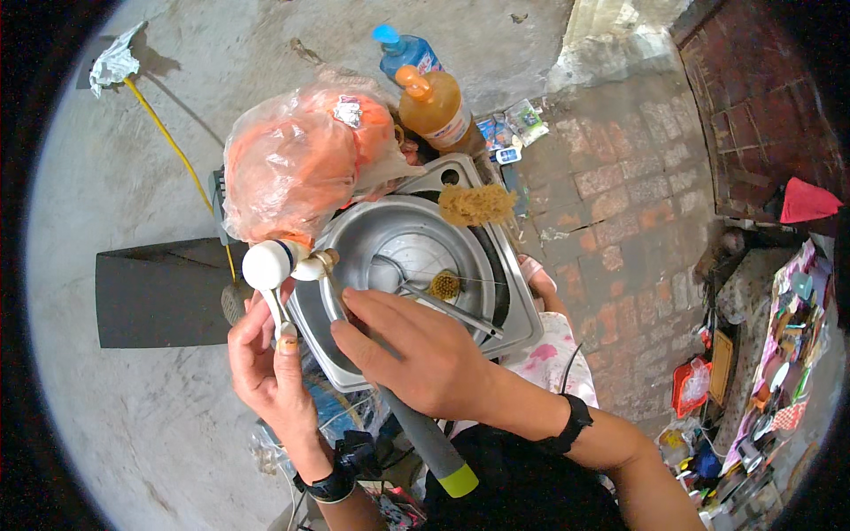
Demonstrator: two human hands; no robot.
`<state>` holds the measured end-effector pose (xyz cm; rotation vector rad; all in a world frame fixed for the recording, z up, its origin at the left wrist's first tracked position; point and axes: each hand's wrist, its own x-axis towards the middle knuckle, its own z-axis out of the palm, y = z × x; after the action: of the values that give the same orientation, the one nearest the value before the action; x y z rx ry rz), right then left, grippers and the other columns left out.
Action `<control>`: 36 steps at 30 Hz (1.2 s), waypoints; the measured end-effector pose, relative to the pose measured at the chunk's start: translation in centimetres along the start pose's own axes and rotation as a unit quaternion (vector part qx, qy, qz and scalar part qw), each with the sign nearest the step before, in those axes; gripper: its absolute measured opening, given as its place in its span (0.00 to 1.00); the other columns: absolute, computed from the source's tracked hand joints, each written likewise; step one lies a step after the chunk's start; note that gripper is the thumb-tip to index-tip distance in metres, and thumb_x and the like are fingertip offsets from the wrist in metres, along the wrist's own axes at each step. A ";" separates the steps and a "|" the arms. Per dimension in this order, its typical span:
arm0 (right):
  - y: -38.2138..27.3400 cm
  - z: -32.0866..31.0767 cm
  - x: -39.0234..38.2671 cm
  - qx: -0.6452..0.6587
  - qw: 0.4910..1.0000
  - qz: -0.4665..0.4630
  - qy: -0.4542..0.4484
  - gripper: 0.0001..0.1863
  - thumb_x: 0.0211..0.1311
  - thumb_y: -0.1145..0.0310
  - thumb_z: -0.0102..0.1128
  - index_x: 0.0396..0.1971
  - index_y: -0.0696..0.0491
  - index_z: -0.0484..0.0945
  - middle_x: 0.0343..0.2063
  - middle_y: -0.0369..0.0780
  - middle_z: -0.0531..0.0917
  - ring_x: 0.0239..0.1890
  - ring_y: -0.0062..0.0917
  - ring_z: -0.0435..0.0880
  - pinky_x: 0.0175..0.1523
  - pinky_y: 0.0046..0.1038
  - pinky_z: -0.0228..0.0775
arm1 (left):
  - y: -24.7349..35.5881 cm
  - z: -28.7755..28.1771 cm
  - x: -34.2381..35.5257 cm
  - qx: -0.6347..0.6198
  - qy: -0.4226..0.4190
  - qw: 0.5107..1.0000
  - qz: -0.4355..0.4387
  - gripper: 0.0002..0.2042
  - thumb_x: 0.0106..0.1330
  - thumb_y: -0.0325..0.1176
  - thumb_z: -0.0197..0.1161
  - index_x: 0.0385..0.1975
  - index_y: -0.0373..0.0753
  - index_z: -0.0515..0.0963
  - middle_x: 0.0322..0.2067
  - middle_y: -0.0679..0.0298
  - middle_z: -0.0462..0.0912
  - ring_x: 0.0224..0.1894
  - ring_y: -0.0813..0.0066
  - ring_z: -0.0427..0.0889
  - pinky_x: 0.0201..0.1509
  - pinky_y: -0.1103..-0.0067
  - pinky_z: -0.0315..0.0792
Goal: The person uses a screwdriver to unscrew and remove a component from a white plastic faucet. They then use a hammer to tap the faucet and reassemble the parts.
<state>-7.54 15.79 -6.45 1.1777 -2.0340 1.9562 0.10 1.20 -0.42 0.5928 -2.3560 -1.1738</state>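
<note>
Left hand is pinching the metal lever of a white round-ended fitting, thumb bearing on the lever, probably to steady it upright. The fitting is standing just beyond the left fingertips. Right hand is curling over a grey-handled tool, thumb hidden; the handle is running back under the palm, its lime-coloured end pointing toward the body. The tool's front is sitting close to the fitting, likely so the two hands can be bracing one against the other; contact is hiding from view.

Beyond the right hand, a metal bowl is nesting in a steel sink, presumably for support. A brown fibrous clump is lying over the far rim, a gold-coloured round piece inside the bowl. Beyond the left hand, a clear bag is wrapping something orange.

Writing: the bag is showing a white sticker; past it, an amber pump bottle and a blue bottle are carrying labels; packets farther right are showing print. Nothing is reading clearly.
</note>
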 end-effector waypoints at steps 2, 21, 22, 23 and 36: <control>0.1 -0.8 0.1 -0.028 0.999 0.009 0.011 0.20 0.48 0.75 0.60 0.44 0.61 0.75 0.46 0.55 0.76 0.46 0.46 0.80 0.50 0.37 0.76 | -0.2 -0.2 -0.2 0.019 0.010 1.000 0.003 0.15 0.67 0.30 0.56 0.50 0.29 0.70 0.49 0.50 0.77 0.55 0.62 0.76 0.64 0.69 0.62; 0.5 0.6 2.8 0.270 0.933 0.194 0.136 0.07 0.55 0.79 0.56 0.34 0.60 0.78 0.26 0.45 0.82 0.25 0.30 0.82 0.30 0.27 0.72 | -0.8 -0.4 -0.3 -0.003 0.032 0.999 0.005 0.14 0.68 0.30 0.55 0.49 0.29 0.69 0.48 0.46 0.77 0.55 0.59 0.76 0.62 0.68 0.64; 0.4 0.3 3.1 0.280 0.925 0.229 0.117 0.07 0.55 0.79 0.55 0.34 0.61 0.78 0.27 0.44 0.82 0.27 0.27 0.83 0.32 0.26 0.73 | -0.8 -0.3 -0.4 -0.002 0.036 0.999 0.003 0.15 0.68 0.31 0.55 0.49 0.29 0.70 0.48 0.49 0.77 0.54 0.62 0.76 0.62 0.69 0.64; 0.3 -0.1 3.4 0.291 0.915 0.265 0.093 0.07 0.56 0.79 0.54 0.34 0.61 0.78 0.29 0.44 0.83 0.29 0.24 0.84 0.34 0.24 0.74 | -0.8 -0.2 -0.4 -0.002 0.041 0.999 0.001 0.15 0.68 0.33 0.55 0.49 0.30 0.71 0.48 0.52 0.77 0.54 0.64 0.75 0.62 0.71 0.64; -1.2 -0.9 2.5 0.375 0.797 0.465 0.088 0.10 0.61 0.79 0.48 0.36 0.67 0.77 0.33 0.44 0.82 0.38 0.28 0.86 0.40 0.20 0.78 | -0.9 -0.4 -0.3 0.025 0.037 0.999 0.009 0.15 0.67 0.31 0.56 0.49 0.30 0.70 0.47 0.48 0.78 0.55 0.62 0.76 0.64 0.69 0.62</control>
<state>-8.96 15.55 -3.92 -0.1747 -1.9154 3.3413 0.74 0.60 -0.96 0.6201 -2.3286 -1.0695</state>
